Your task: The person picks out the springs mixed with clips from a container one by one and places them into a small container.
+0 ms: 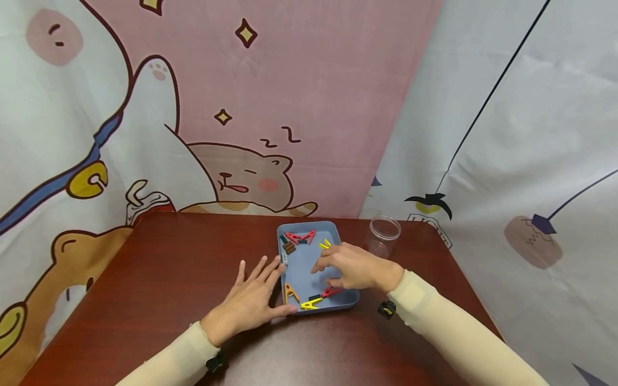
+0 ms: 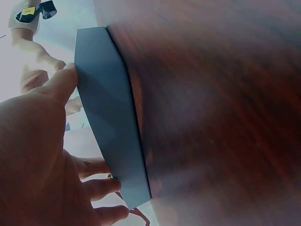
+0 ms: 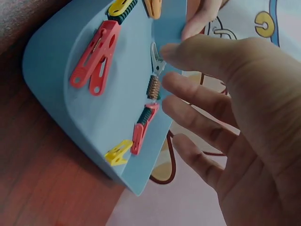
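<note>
My left hand [image 1: 251,301] lies at the left side of a blue tray [image 1: 301,273], fingers spread, touching its rim with fingertips and thumb. My right hand [image 1: 359,266] hovers over the tray with loosely bent fingers and nothing between them. At the tray's near end sit an orange clip [image 1: 291,292], a yellow clip [image 1: 311,304] and a red clip [image 1: 330,291]. Farther back are red clips [image 1: 300,237], a small yellow clip [image 1: 325,244] and a brown ribbed piece [image 1: 289,247]. A grey clip [image 3: 157,62] shows near the right fingertips in the right wrist view.
A clear, lidless jar [image 1: 383,236] stands right of the tray, partly behind my right hand. The reddish-brown tabletop [image 1: 193,257] extends to a printed cloth [image 1: 314,107] hanging at the back and sides.
</note>
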{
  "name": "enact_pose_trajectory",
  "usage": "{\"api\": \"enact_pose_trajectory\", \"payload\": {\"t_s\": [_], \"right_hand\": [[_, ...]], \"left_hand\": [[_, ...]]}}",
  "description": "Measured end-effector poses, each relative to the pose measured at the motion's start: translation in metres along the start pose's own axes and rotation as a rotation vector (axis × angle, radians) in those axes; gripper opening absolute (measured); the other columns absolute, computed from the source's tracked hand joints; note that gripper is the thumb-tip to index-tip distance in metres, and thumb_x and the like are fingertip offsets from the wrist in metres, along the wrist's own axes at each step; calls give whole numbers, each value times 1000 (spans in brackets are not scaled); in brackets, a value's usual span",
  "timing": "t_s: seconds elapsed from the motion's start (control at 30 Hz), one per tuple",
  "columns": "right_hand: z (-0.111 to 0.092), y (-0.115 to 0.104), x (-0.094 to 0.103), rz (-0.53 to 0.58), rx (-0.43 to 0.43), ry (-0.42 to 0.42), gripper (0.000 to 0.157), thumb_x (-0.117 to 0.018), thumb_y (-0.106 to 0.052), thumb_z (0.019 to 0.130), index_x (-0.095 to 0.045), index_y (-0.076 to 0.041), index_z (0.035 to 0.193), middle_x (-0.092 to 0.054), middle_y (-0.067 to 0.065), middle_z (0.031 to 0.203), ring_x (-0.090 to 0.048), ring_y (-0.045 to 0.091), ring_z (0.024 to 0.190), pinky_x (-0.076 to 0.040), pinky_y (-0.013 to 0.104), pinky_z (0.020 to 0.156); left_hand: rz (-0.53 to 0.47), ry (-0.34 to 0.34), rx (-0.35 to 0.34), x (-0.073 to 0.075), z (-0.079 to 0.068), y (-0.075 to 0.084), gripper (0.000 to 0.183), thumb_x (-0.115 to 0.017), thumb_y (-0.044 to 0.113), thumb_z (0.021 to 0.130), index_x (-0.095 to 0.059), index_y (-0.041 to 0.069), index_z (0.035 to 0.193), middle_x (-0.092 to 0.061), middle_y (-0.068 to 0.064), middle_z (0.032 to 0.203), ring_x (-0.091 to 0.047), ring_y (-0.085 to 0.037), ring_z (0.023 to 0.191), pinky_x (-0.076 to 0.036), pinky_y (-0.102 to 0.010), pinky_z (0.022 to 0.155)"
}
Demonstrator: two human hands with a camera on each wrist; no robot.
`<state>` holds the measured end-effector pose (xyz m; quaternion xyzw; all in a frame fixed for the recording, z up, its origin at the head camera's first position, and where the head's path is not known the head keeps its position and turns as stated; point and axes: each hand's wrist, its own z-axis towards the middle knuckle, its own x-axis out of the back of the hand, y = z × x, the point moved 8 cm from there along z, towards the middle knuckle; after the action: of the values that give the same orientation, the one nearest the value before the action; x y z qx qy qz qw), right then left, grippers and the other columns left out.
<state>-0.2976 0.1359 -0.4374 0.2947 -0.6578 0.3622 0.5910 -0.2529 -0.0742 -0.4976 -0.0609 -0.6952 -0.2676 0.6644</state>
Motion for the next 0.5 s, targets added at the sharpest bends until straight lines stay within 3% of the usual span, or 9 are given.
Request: {"api": "enact_pose_trajectory", "payload": {"t_s": [0.1,0.27,0.5], "right_hand": [[8,-4,-5,29,30,-53,37,-92,-20,103,-86,-23,139,-85,-10,138,-77,20,138,-64,48,117],[20,-12,-15,76,75,-150,36,-93,-18,101,-87,-23,136,-86,-6,129,-80,15,120,-67,35,104],[29,-19,-28,75,85,-240,37,-93,-12,100,-88,-27,133,-85,-4,120,-80,11,113,-67,28,97]], "left_hand": [[0,-4,3,-1,0,-1,112,-69,87,100,-44,14,181,-33,-9,194,-28,-46,181,-13,-88,139],[-17,-13,5,-2,-1,-2,113,-69,88,100,-43,14,182,-33,-10,194,-26,-46,182,-11,-88,139],[-19,-11,2,-3,-1,-2,115,-66,90,100,-42,14,182,-31,-9,194,-25,-46,182,-10,-88,139]]}}
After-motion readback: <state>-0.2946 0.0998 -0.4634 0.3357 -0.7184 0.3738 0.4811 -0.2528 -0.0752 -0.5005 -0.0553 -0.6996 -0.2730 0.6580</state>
